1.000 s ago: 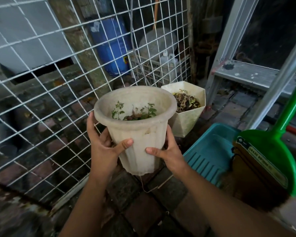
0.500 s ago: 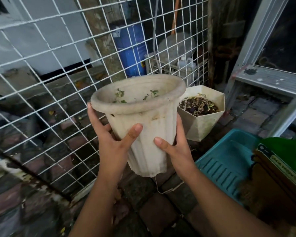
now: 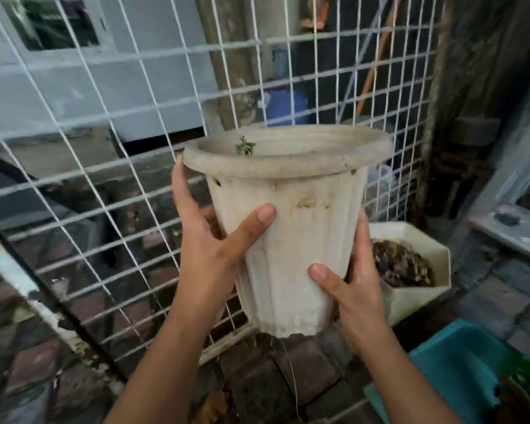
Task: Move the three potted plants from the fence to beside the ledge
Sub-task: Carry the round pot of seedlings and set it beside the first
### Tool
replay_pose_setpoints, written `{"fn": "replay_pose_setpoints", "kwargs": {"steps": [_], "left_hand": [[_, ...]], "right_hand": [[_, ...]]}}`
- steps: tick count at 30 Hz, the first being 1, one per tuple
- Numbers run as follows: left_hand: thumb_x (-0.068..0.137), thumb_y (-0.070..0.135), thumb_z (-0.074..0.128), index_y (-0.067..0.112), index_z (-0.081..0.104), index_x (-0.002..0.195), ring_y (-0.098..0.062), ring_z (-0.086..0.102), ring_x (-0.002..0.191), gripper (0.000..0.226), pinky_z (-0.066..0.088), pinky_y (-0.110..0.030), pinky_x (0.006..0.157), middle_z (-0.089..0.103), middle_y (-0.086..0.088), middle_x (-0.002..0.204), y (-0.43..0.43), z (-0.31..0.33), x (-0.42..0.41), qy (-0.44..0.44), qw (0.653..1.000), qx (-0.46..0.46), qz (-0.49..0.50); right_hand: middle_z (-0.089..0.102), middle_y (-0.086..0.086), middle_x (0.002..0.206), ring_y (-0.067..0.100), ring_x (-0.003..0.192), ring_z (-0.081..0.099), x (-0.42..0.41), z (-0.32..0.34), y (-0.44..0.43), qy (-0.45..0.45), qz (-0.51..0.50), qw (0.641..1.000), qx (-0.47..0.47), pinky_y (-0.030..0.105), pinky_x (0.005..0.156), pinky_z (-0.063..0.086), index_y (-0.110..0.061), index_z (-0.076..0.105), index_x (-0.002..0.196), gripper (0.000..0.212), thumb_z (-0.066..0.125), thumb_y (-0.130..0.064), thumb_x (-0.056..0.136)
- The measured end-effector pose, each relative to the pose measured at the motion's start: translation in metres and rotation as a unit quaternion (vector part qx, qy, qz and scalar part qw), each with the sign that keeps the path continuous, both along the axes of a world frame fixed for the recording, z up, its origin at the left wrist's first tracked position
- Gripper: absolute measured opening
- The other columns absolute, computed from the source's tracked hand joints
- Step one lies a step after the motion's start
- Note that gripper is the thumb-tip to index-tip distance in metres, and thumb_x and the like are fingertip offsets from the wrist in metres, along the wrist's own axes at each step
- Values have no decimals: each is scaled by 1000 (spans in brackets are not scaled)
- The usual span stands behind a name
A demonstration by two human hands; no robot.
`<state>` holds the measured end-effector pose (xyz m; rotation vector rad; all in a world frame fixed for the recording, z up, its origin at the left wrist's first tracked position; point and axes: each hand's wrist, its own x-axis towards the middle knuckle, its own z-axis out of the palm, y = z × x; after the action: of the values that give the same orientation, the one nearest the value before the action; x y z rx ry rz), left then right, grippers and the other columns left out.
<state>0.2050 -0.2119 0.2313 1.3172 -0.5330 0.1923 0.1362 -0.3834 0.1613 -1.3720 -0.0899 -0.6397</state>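
Holding a round cream plastic pot (image 3: pixel 288 228) clear of the brick paving (image 3: pixel 257 384), the person grips it from both sides in front of the white wire-mesh fence (image 3: pixel 110 166). No writing or label can be read anywhere; the pot's wall carries only dirt smears and a few yellowish marks below the rim.

The left hand (image 3: pixel 208 240) wraps the pot's left side, fingers running up behind toward the rim and the thumb pressed flat across the near face. The right hand (image 3: pixel 352 286) cups the lower right side, its thumb lying across the near wall lower down than the left thumb, its fingers hidden behind the pot. Both hands are closed firmly on the pot, palms against it.

The pot is tapered, wide at its thick rolled rim and narrow at the base, with shallow vertical flutes down a matte, grimy surface. A small green sprig (image 3: pixel 244 146) shows just above the rim on the left. Thin roots or strings hang from its base.

To the right and lower, a pale hexagonal pot (image 3: pixel 410 295) sits on the paving, filled with dark soil and dry debris, partly hidden by the right hand. At the near right corner lies a teal plastic dustpan (image 3: pixel 453 362) with a smooth surface. Behind the mesh, a blue drum (image 3: pixel 285 105) stands blurred.
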Motion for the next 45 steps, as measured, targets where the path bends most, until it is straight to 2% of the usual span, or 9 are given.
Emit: {"fn": "replay_pose_setpoints", "kwargs": {"steps": [6,11,15,19,23,26,35,40,45], "left_hand": [[69,53,93,51,9,161,-32,73,121,125,63,-55,90,72,-4,137,7,126,9,19,999,17,-23],[69,64,88,45,-6,165,-8,72,120,136,62,-26,89,71,22,134,30,250,-25,48,996,76,22],[67,52,95,46,-1,164,-26,74,119,136,64,-45,92,72,-4,136,62,372,-56,79,993,84,39],[66,45,97,46,-2,163,-38,70,123,138,58,-63,96,66,-17,140,114,502,-96,115,987,71,82],[67,45,98,50,-1,160,-41,65,129,136,53,-65,103,60,-20,145,190,617,-145,159,973,55,157],[69,41,97,40,-5,164,-42,67,125,139,53,-67,103,62,-24,139,261,677,-175,147,964,52,216],[65,40,100,51,8,161,-39,71,120,133,56,-68,97,68,-19,131,485,768,-214,69,924,13,375],[54,45,103,66,12,152,-29,69,126,136,57,-60,101,56,-19,142,591,794,-211,61,892,28,448],[51,42,105,73,8,149,-33,70,126,141,56,-63,101,56,-16,143,686,804,-188,48,868,40,493]], "right_hand": [[49,-11,157,14,140,54,-5,122,14,0,-2,1000,29,30,102,56,-46,23,159,108,89,-32,74],[49,-6,158,19,140,56,-26,255,27,37,27,998,43,34,101,57,-45,24,159,109,90,-33,74],[55,-12,153,12,133,61,-43,377,54,73,56,994,55,27,90,61,-53,32,154,106,94,-46,67],[48,-5,159,18,139,55,-66,512,97,102,74,992,15,39,101,58,-56,32,152,109,92,-45,61],[42,-6,162,21,145,49,-87,629,161,97,139,985,-21,54,110,51,-51,31,154,109,87,-31,63],[41,0,163,23,146,48,-94,691,228,77,222,971,-32,48,111,51,-49,31,154,107,87,-31,64],[50,-3,157,19,141,53,-68,782,470,27,355,934,-25,54,106,52,-58,39,144,101,88,-38,58],[51,-8,157,20,143,52,-26,804,588,10,406,913,-45,45,107,53,-54,35,150,112,91,-67,54],[54,-10,155,15,141,54,22,817,701,-20,488,872,-19,34,105,54,-56,37,148,105,86,-38,56]]}}
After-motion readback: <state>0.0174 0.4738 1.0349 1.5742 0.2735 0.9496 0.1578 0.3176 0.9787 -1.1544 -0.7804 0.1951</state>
